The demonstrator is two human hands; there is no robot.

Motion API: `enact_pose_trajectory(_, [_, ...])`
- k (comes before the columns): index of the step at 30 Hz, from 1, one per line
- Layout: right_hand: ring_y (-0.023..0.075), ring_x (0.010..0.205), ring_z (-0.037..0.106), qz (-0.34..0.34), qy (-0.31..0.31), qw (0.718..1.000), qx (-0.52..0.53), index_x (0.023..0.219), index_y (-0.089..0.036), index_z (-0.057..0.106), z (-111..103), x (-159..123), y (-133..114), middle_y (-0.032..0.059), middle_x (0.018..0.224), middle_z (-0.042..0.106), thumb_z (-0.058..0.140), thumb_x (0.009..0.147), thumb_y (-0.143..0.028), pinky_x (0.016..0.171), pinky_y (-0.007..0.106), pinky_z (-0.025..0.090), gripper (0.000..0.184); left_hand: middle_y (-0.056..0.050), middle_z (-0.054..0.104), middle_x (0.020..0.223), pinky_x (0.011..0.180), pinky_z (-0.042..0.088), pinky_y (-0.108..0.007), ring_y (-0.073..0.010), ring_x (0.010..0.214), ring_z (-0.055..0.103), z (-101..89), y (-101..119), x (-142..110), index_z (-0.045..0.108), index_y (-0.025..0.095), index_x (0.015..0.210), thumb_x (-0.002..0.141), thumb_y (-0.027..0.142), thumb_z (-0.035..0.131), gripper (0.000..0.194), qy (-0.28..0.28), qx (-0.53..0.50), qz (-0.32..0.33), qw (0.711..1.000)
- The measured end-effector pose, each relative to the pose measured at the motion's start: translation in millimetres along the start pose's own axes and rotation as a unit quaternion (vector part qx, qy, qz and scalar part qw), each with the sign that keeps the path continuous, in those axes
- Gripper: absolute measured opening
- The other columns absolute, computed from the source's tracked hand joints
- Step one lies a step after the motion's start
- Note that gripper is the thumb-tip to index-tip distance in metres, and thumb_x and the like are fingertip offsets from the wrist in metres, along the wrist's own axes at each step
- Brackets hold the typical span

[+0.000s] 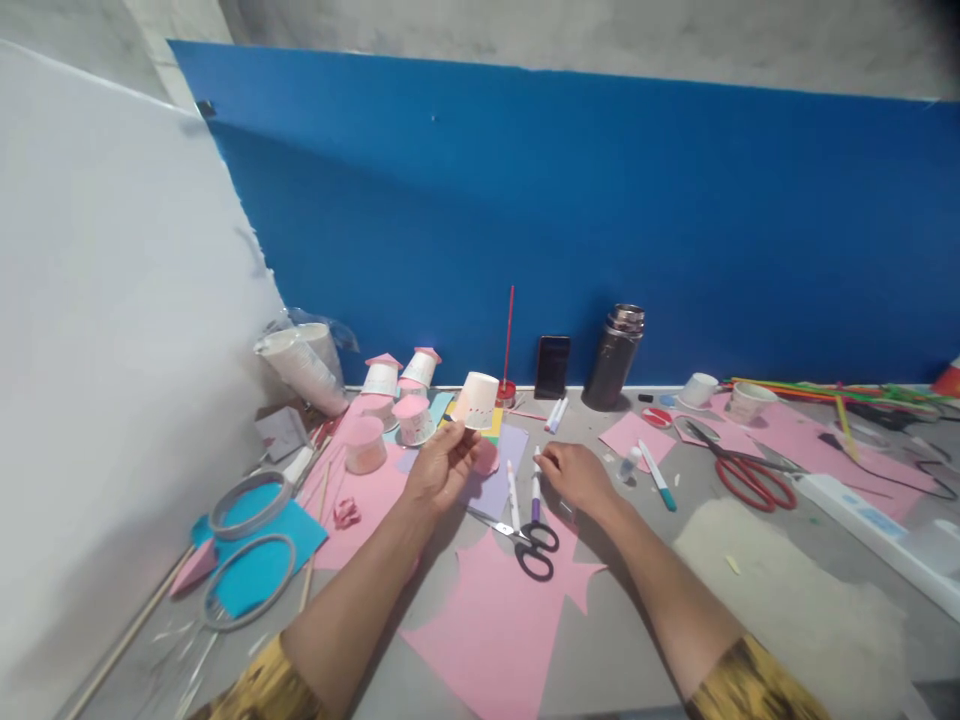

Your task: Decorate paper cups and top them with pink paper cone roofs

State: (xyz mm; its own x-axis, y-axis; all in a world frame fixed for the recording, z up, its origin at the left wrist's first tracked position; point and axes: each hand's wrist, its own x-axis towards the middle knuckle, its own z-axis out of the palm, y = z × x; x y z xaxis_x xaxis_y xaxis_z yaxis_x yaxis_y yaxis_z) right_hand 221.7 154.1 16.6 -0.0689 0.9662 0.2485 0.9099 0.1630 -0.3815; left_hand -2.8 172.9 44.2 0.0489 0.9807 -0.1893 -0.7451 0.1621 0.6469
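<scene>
My left hand (444, 465) is closed on the rim of a white paper cup (477, 398), raised upside down, with small coloured marks near its rim. My right hand (576, 475) has its fingers pinched at the upper end of a purple-and-white marker (535, 492). A second white marker (513, 495) lies to the left of that one. Below them are small black-handled scissors (535, 552), partly over a cut sheet of pink paper (487, 620). Several decorated cups with pink paper tops, one of them a nearer cup (365, 447), stand left of my left hand.
At the back are a dark flask (615, 360), a phone (553, 367) and a red stick (509, 335) in a holder. Red-handled scissors (750, 480) and a white power strip (877, 530) lie right. Grey tape rings (251, 580) and bagged cups (304, 365) are left.
</scene>
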Motion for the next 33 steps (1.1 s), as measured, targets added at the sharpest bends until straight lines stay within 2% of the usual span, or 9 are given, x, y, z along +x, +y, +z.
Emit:
enact_pose_trajectory(7, [0.0194,0.069,0.062,0.02,-0.013,1.0,-0.016,0.073,-0.022,0.07,2,-2,5,0.0058,0.076,0.075,0.059,0.098,-0.03,0.06,0.03,0.028,0.029,-0.004,0.071,0.068,0.06,0.057,-0.021,-0.0127,0.062,0.068,-5.2,-1,6,0.066,0.012,0.079,0.085,0.005,0.076,0.014,0.026,-0.009,0.029,0.999])
enact_pose_trajectory(11, [0.0207,0.075,0.065,0.036,-0.007,0.999,0.0,0.078,-0.02,0.072,0,0,8,0.0071,0.079,0.076,0.056,0.099,-0.031,0.064,0.03,0.033,0.028,-0.005,0.07,0.069,0.059,0.057,-0.022,-0.0129,0.062,0.068,3.6,3,1,0.064,0.012,0.078,0.089,0.004,0.07,0.015,0.021,-0.025,0.02,0.999])
enact_pose_trajectory(15, [0.0204,0.091,0.069,0.03,0.006,0.999,0.031,0.101,-0.019,0.074,0,2,7,0.0077,0.102,0.078,0.055,0.099,-0.028,0.077,0.028,0.041,0.021,-0.002,0.066,0.068,0.058,0.054,-0.019,-0.0099,0.061,0.065,16.2,23,-9,0.064,0.012,0.081,0.092,0.007,0.068,0.013,-0.004,-0.041,0.032,0.999])
enact_pose_trajectory(17, [0.0196,0.092,0.069,0.018,-0.007,0.999,0.042,0.103,-0.019,0.074,1,5,3,0.0072,0.106,0.078,0.057,0.097,-0.027,0.079,0.027,0.043,0.019,-0.001,0.066,0.07,0.057,0.052,-0.017,-0.0088,0.06,0.064,16.8,36,-12,0.064,0.013,0.082,0.091,0.009,0.071,0.011,-0.017,-0.039,0.048,0.998])
enact_pose_trajectory(22, [0.0206,0.089,0.068,-0.02,-0.052,0.997,0.056,0.086,-0.02,0.074,7,19,-30,0.0067,0.095,0.078,0.063,0.092,-0.024,0.077,0.028,0.041,0.013,-0.001,0.065,0.068,0.052,0.049,-0.017,-0.0085,0.056,0.061,-3.0,53,-12,0.064,0.012,0.084,0.091,0.009,0.07,0.009,-0.019,-0.004,0.066,0.998])
enact_pose_trajectory(25, [0.0243,0.094,0.067,-0.033,-0.056,0.995,0.078,0.082,-0.021,0.073,17,26,-62,0.0076,0.096,0.076,0.071,0.089,-0.033,0.081,0.032,0.042,0.015,0.002,0.063,0.066,0.052,0.049,-0.016,-0.0073,0.054,0.059,-18.4,49,-8,0.061,0.014,0.082,0.09,0.008,0.07,0.013,-0.006,-0.005,0.077,0.997])
enact_pose_trajectory(28, [0.0269,0.099,0.066,-0.029,-0.053,0.991,0.121,0.085,-0.019,0.072,30,30,-85,0.0109,0.104,0.074,0.081,0.085,-0.042,0.087,0.036,0.047,0.024,0.002,0.062,0.065,0.052,0.048,-0.017,-0.0072,0.053,0.057,-29.3,41,-4,0.059,0.015,0.08,0.089,0.009,0.072,0.017,-0.009,-0.008,0.071,0.997])
enact_pose_trajectory(31, [0.0215,0.096,0.066,-0.006,-0.04,0.979,0.199,0.089,-0.018,0.071,33,36,-83,0.0084,0.103,0.072,0.072,0.094,-0.041,0.087,0.036,0.053,0.023,0.001,0.061,0.065,0.051,0.048,-0.018,-0.0084,0.054,0.058,-35.7,34,-2,0.059,0.014,0.078,0.09,0.01,0.071,0.017,-0.022,-0.007,0.048,0.999])
enact_pose_trajectory(33, [0.0205,0.086,0.064,0.018,-0.019,0.96,0.278,0.075,-0.019,0.067,24,42,-69,0.0043,0.084,0.068,0.076,0.088,-0.038,0.076,0.032,0.052,0.025,0.001,0.061,0.066,0.05,0.048,-0.018,-0.0085,0.054,0.057,-38.1,30,-1,0.06,0.013,0.08,0.091,0.01,0.07,0.015,-0.031,-0.005,0.029,0.999])
